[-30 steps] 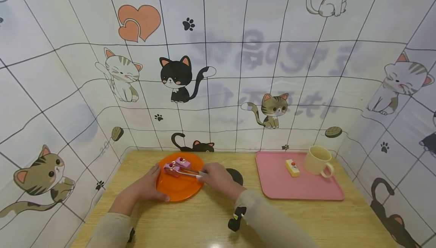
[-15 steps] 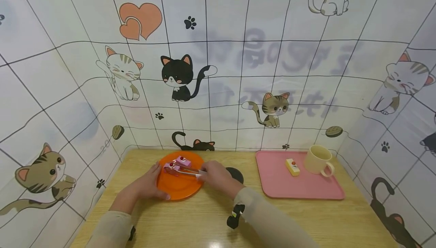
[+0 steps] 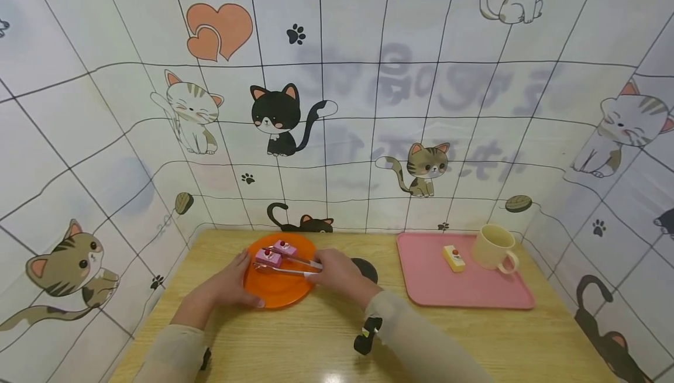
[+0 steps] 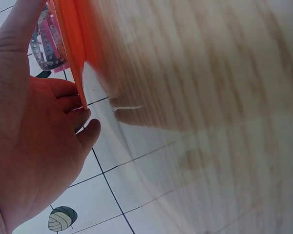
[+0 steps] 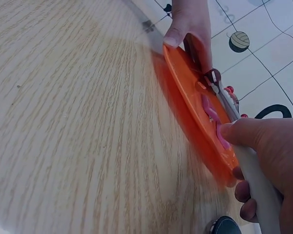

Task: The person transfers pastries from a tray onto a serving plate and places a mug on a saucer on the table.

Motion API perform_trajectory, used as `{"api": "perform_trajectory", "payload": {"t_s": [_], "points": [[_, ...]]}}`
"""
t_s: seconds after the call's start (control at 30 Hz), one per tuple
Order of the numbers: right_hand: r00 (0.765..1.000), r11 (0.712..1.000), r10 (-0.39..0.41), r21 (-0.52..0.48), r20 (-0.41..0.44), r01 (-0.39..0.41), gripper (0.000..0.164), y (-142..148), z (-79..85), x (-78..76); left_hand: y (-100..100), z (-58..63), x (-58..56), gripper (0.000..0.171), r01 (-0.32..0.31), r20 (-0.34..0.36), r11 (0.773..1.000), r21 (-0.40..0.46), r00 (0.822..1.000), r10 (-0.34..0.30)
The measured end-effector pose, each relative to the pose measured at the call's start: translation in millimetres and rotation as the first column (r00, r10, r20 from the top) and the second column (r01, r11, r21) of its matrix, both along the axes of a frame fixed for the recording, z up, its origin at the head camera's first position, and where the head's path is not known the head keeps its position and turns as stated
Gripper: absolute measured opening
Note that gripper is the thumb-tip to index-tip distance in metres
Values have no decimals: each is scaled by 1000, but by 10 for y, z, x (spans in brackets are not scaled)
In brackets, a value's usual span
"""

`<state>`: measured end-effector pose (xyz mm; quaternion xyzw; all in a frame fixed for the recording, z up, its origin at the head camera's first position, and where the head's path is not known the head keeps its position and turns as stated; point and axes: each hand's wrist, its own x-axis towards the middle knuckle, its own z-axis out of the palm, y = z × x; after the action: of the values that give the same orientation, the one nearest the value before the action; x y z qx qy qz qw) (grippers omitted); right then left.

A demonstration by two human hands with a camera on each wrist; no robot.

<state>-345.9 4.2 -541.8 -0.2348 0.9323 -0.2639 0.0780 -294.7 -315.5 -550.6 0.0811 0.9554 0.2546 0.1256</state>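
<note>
Two pink toy cake slices with red berries lie side by side on an orange plate (image 3: 279, 294), a left slice (image 3: 269, 258) and a right slice (image 3: 286, 248). My left hand (image 3: 225, 285) holds the plate's left rim, thumb at the near edge and fingers along the far left side. My right hand (image 3: 337, 275) grips metal tongs (image 3: 291, 271) that reach across the plate from the right. The tongs' arms stand apart, one tip on each side of the left slice. In the right wrist view, fingers and thumb wrap the tongs' pale handle (image 5: 258, 187).
To the right lies a pink tray (image 3: 463, 292) bearing a yellow cake slice (image 3: 454, 259) and a cream mug (image 3: 491, 247). A round black object (image 3: 367, 269) sits just behind my right hand. A cat-print sheet (image 3: 347, 137) encloses the wooden table's back and sides.
The tongs' arms have spread apart around the left pink slice, having been closer together before. Both hands stay nearly in place, and the slices remain on the plate.
</note>
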Motion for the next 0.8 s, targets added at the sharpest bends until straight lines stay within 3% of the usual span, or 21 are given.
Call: {"api": "perform_trajectory", "payload": {"t_s": [0.43, 0.8], "points": [[999, 999, -7, -44, -34, 6, 38, 96, -50, 25, 5, 23, -4, 145, 4, 3, 1000, -7, 1000, -4], [1000, 991, -13, -136, 3, 13, 40, 280, 4, 66, 8, 30, -3, 143, 20, -7, 1000, -17, 1000, -20]]}}
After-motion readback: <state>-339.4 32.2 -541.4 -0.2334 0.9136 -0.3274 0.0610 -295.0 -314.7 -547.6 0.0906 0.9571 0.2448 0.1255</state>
